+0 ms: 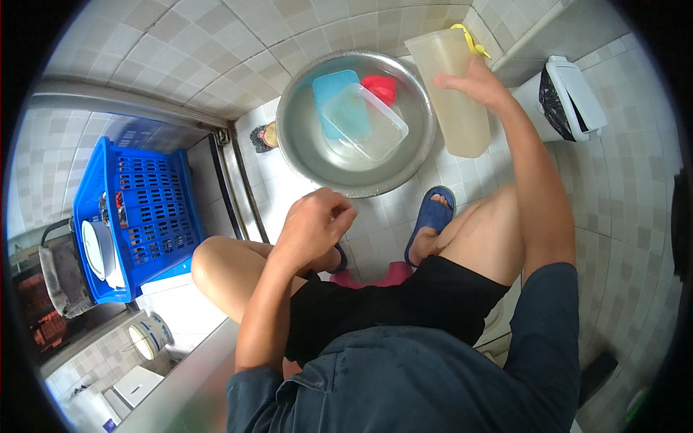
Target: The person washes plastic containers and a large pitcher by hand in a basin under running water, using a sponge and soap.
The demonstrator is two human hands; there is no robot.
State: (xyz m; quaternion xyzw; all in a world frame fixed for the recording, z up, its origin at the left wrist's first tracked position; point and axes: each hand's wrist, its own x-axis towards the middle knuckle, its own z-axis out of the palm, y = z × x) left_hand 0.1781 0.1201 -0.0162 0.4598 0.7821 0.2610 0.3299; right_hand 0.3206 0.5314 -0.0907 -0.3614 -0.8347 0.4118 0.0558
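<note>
My right hand (476, 86) grips a tall, cloudy plastic container (457, 116) by its right side, thumb across the near face and fingers mostly hidden. The container stands tilted beside a large round metal basin (354, 189). Inside the basin are a clear plastic tub or lid (373, 127), a blue rectangular plastic piece (335, 89) and a bunched red item (381, 89), in what looks like water. My left hand (316, 224) is loosely curled just in front of the basin's near rim, with nothing visible in it.
A blue plastic basket (154, 205) holding a white dish (97, 249) stands at left, beyond a metal door track (241, 184). A white lidded bin (574, 100) lined with a black bag is at right. Behind the container hangs something yellow (471, 40). A scrubber (265, 138) lies by the basin.
</note>
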